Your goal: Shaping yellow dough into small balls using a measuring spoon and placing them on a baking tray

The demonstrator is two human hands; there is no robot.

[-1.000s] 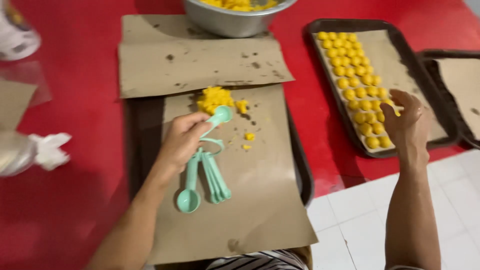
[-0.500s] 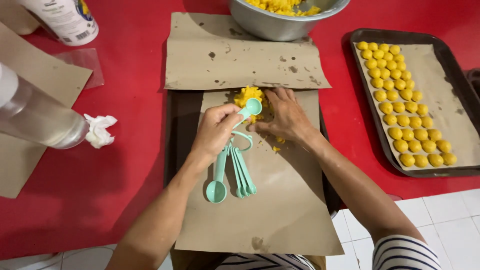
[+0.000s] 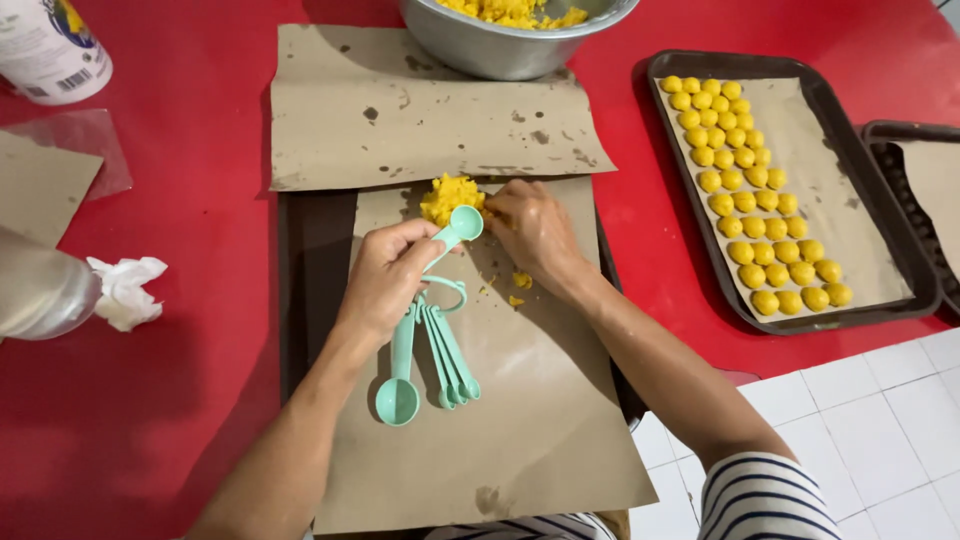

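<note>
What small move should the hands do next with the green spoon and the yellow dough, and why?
Probably press dough into the spoon bowl: the left hand holds the small mint spoon against the yellow dough pile, and the right hand fingertips rest beside it.

A home kitchen turned small baking station: a red tabletop [image 3: 180, 400] beside white floor tiles [image 3: 860, 420], with a steel mixing bowl [image 3: 510, 45] of yellow dough beyond the fingers [image 3: 425, 240], a dark baking tray [image 3: 900, 305] of rolled yellow balls [image 3: 760, 195] to their right, and mint measuring spoons [image 3: 440, 345] on brown paper [image 3: 520, 420] beneath them.
</note>
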